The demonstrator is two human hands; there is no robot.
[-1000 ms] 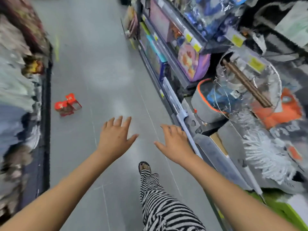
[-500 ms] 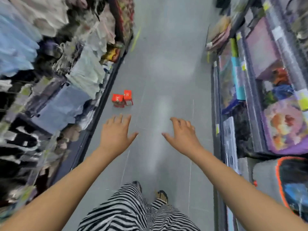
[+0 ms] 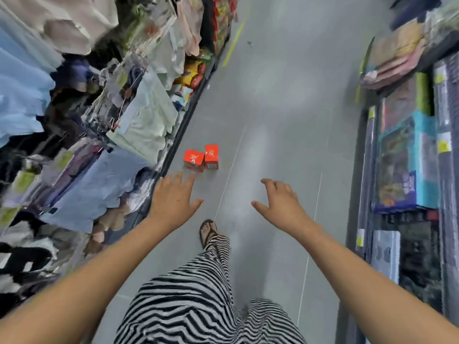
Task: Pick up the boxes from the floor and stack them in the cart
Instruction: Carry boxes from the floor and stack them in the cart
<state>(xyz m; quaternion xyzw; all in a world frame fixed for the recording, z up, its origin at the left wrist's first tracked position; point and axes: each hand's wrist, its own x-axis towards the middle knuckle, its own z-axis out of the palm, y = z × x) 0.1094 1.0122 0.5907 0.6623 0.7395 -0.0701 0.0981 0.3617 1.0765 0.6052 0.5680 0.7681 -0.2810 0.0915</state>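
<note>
Ahead on the floor (image 3: 273,95), at eleven o'clock, we find two red boxes (image 3: 201,158) side by side, nearer our left hand (image 3: 173,199); right hand (image 3: 280,202) likewise spread, each grip empty.

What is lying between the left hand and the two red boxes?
Nothing: the head view shows bare grey floor between left hand and red boxes.

Two red boxes (image 3: 194,157) (image 3: 211,153) on the floor; two empty hands (image 3: 173,198) (image 3: 282,201); one sandalled foot (image 3: 208,232).

Two boxes (image 3: 201,158) touch on the floor (image 3: 273,100) — ahead of both hands, beside the left shelving (image 3: 183,125).
</note>
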